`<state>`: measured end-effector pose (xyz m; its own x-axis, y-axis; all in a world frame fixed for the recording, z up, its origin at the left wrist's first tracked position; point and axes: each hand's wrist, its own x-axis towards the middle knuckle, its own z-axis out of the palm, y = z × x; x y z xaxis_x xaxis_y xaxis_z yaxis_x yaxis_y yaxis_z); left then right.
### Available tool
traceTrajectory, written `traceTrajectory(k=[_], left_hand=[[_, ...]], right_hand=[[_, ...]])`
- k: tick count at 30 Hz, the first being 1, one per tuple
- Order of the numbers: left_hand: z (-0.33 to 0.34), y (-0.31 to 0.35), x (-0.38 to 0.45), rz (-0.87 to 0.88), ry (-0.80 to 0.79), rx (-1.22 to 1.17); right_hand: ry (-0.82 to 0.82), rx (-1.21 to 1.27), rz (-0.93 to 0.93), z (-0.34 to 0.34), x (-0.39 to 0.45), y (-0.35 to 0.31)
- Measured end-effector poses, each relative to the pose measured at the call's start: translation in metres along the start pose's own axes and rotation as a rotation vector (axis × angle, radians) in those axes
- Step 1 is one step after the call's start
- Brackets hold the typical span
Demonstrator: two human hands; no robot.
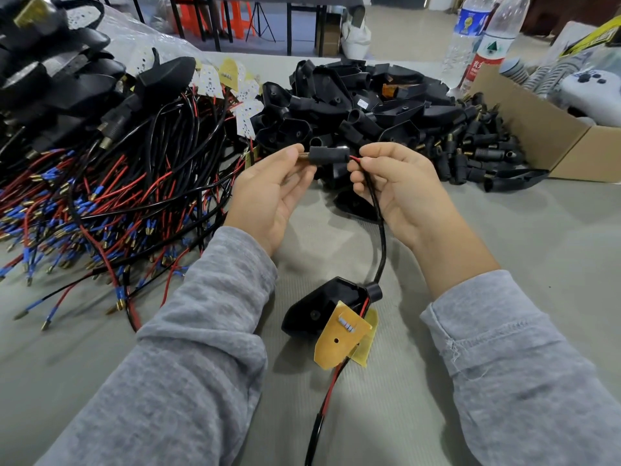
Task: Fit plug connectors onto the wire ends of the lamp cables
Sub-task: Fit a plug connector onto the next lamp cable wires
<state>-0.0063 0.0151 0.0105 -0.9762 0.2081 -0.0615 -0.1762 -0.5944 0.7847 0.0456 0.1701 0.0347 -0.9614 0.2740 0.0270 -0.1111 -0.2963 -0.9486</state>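
Plug connector (pixel 328 155) held over mid-bench, half-fitted on a lamp cable (pixel 376 210).
Largest risk is the wire heap (pixel 111 203) at the bench's left edge snagging the cable; next, the lamp housing (pixel 322 307) near the front edge dragging it back; smallest, the red wire (pixel 355 159) kinking while left hand (pixel 268 193) pinches the connector's brass end and right hand (pixel 396 186) pinches the cable.

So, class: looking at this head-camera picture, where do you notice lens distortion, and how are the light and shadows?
Head view: wide-angle bending curves the table edges and stretches the grey sleeves; light is soft and even, with faint shadows under the lamp housing; the plug connector between both hands is sharp, and the background bottles look slightly softer.
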Motion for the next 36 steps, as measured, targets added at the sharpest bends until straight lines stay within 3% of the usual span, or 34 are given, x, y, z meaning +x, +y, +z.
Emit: traceTrajectory(k=[11,16,22,28,36], left_hand=[[0.0013,0.0007,-0.0006,0.021,0.001,-0.022],[0.0049,-0.0021,-0.0022,-0.005,-0.004,-0.1],[0.0025,0.0023,0.0015,0.076,0.107,-0.163],[-0.0029,0.0031,0.0,0.112,0.158,-0.082],[0.0025,0.0013,0.0024,0.086,0.109,-0.089]], right_hand=[[-0.01,-0.287,-0.118,-0.0002,-0.0003,0.0043],[-0.008,-0.28,-0.118,0.0012,-0.0012,0.0039],[-0.121,-0.251,0.053,0.0028,-0.003,0.0025],[-0.159,-0.388,-0.036,0.0048,-0.0035,0.007],[-0.082,-0.395,-0.075,0.0038,-0.001,0.0083]])
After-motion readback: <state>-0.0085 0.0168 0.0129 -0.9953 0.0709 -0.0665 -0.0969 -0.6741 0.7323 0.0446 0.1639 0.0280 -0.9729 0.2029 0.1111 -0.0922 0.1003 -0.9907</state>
